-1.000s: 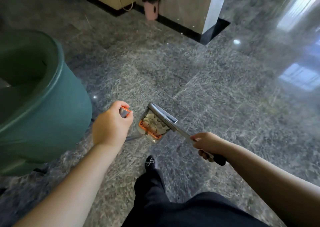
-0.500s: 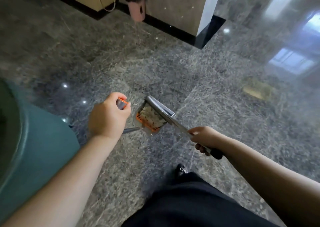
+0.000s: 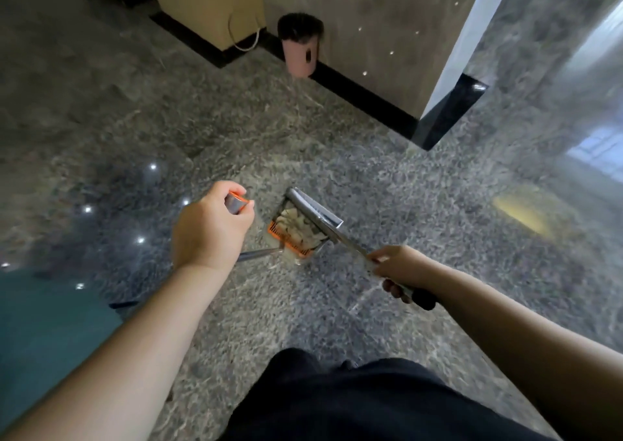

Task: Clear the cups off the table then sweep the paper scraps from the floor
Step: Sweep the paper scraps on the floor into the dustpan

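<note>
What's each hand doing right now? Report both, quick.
Left hand: curled round the grey, orange-capped handle end.
Right hand: curled round the metal dustpan handle, above its black grip.

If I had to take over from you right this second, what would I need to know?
Left hand: grips the grey and orange handle end of a long tool; what is on its lower end is hidden.
Right hand: grips the metal handle of the dustpan, held above the floor.
Paper scraps: a pile lies in the dustpan.
Green bin: at the left edge, beside the left arm.
Done: scraps gathered; none show on the floor here.
Left: likely tip the dustpan into the bin. The table and cups are out of view, so check them.
</note>
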`<state>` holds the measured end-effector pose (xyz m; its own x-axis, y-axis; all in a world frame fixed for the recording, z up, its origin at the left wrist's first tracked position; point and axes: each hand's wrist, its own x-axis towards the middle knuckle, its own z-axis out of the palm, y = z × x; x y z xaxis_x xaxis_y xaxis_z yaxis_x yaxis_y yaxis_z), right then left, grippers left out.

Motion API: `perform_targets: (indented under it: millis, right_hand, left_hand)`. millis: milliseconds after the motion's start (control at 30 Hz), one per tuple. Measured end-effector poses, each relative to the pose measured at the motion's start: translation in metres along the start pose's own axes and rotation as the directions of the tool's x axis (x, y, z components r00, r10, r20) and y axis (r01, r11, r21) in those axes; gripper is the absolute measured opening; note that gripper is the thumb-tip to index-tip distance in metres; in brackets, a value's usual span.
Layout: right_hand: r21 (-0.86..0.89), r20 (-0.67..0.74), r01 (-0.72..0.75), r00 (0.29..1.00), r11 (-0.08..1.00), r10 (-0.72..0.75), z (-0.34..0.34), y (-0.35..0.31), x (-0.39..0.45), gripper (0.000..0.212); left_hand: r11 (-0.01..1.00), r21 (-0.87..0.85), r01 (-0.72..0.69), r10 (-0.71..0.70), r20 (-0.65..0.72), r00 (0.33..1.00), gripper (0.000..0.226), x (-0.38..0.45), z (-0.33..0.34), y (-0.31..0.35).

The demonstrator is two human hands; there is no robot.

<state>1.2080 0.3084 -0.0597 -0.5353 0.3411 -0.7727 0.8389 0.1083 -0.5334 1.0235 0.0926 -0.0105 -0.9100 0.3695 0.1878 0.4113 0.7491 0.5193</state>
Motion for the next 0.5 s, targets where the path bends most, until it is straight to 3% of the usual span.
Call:
perform_targets:
  millis: [367,500]
  right_hand:
    - [-0.032,0.009,-0.009,1.000,0.999,0.009,-0.116,-0.153,0.161,0.028]
    - [0.004,-0.008,-0.027,1.000,1.000,0.027,-0.155,-0.200,0.206,0.030]
  left_hand:
    - [0.999,0.028,-0.023,0.024,-0.020,1.000,0.020,0.243,0.076,0.022]
    - [0.998,-0.039,-0.051,0.052,0.027,0.998,0.017,0.326,0.098,0.038]
